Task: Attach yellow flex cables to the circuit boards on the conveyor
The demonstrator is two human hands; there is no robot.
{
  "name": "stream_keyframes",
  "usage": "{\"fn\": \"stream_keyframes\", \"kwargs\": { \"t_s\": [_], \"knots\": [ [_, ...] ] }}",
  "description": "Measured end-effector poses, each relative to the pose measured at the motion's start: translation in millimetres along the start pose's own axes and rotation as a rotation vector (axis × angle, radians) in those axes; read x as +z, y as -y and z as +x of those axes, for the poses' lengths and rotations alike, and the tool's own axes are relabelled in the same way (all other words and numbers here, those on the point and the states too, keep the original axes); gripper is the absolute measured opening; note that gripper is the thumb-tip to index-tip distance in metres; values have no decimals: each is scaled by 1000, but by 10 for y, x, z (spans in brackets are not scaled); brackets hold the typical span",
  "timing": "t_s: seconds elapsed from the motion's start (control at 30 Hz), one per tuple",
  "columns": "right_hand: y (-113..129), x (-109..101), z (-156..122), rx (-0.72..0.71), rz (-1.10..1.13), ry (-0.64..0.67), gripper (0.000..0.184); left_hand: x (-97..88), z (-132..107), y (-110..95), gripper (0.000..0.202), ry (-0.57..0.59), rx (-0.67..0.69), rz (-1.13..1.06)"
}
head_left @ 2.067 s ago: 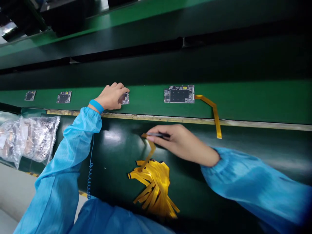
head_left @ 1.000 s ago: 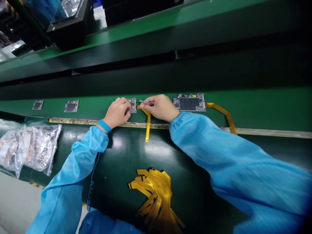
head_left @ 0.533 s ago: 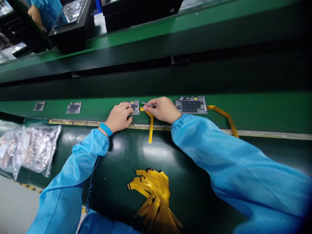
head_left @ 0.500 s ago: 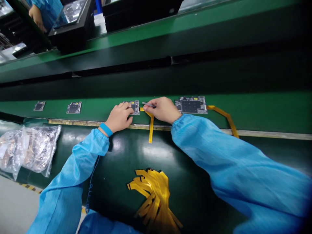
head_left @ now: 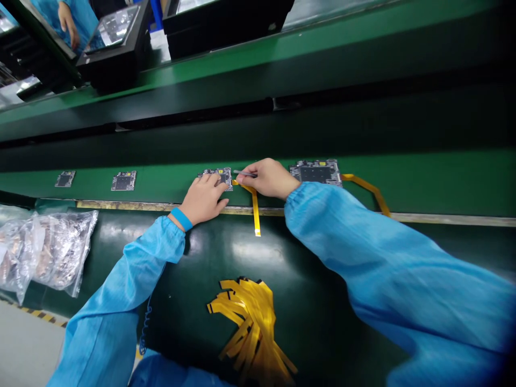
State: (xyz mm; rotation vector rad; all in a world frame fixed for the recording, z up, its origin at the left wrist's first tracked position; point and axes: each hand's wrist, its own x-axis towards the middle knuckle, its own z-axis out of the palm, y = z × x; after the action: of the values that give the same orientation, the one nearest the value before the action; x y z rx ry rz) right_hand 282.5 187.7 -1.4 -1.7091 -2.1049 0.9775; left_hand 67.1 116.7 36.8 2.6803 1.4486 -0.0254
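My left hand (head_left: 205, 198), with a blue band at its wrist, rests its outstretched fingers on a circuit board (head_left: 228, 177) and partly hides it. Beside the board's right edge, my right hand (head_left: 271, 177) is closed on grey tweezers (head_left: 245, 173), whose end points left toward the board. Under its fingertips runs a yellow flex cable (head_left: 256, 210), one end at the board's right edge, the other hanging over the metal strip toward me. Whether the fingers also pinch the cable, I cannot tell.
Right of my hands lies a board (head_left: 314, 173) with a flex cable (head_left: 373, 191) attached. Two smaller-looking boards (head_left: 123, 181) lie left. A pile of flex cables (head_left: 253, 322) is nearest me; clear plastic bags (head_left: 60, 247) lie left. Across the bench are black boxes (head_left: 116, 59) and a co-worker's hand (head_left: 68, 24).
My left hand has shifted slightly right and down on the board. The flex cable's loose end has swung a little to the right. My right hand keeps its grip.
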Motion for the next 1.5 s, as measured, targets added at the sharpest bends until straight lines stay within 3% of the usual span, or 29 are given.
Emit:
{"fn": "stream_keyframes", "kwargs": {
  "t_s": [0.23, 0.4, 0.57, 0.8, 1.27, 1.37, 1.5],
  "knots": [
    [-40, -52, -41, -13, -18, 7, 21, 33, 55, -279, 60, 18, -23, 113],
    [-32, -113, -122, -41, -166, 1, 28, 62, 105, -412, 65, 26, -56, 167],
    [26, -158, -197, -114, -333, -86, 43, 72, 131, -475, 65, 24, -63, 176],
    [-4, -144, -186, -49, -337, -47, 26, 52, 178, -536, 67, 40, -62, 202],
    [-204, -230, -252, -27, -381, -108, 27, 117, 138, -375, 50, -14, 83, -1],
    [-172, -236, -401, -38, -351, -129, 29, 37, 21, -265, 44, -64, 88, -90],
    [-13, -130, -844, -159, -226, -86, 32, -86, -216, -89, 36, -118, 9, -207]
  ]
}}
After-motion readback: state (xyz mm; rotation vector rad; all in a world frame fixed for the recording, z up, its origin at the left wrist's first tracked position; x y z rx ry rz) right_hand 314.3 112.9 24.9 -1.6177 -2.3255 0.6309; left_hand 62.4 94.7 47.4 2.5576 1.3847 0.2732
